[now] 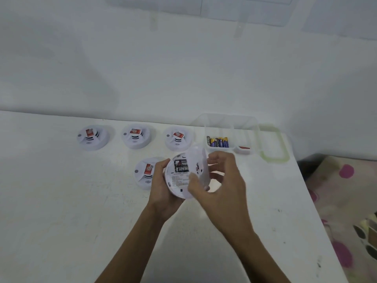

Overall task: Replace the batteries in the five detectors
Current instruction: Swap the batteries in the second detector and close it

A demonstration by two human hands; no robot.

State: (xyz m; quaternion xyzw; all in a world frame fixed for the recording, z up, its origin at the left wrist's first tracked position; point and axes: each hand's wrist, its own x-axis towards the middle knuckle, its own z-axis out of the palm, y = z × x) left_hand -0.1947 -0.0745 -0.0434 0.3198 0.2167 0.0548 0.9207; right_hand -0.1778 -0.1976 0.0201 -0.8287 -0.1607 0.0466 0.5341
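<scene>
While both hands work above the white table [61, 201], item one is the round white plastic detector [179, 176] held between them, underside up, its black rectangular battery [181, 165] showing in the compartment.

Left hand [163, 190]: fingers curled and pressed around the rim from seven to ten o'clock, cupping the body.

Right hand [220, 176]: thumb [193, 181] laid on the back face near four o'clock, remaining fingers spread over what looks like a loosened white cover plate [199, 160] at two o'clock; motion blur hides the exact contact.

Handling, by judgement: light, rigid, smooth shell, liable to slip; best gripped at the rim, clear of the battery clip and thin plastic tabs, which may snap.

Outward, at nine o'clock and just beside the left hand: one white detector with red label [145, 173], face up.

At ten through twelve o'clock: three matching detectors in a row [135, 136].

At one o'clock: clear plastic box [228, 127] holding purple and yellow batteries [218, 142], green-rimmed lid [273, 141] beside it.
</scene>
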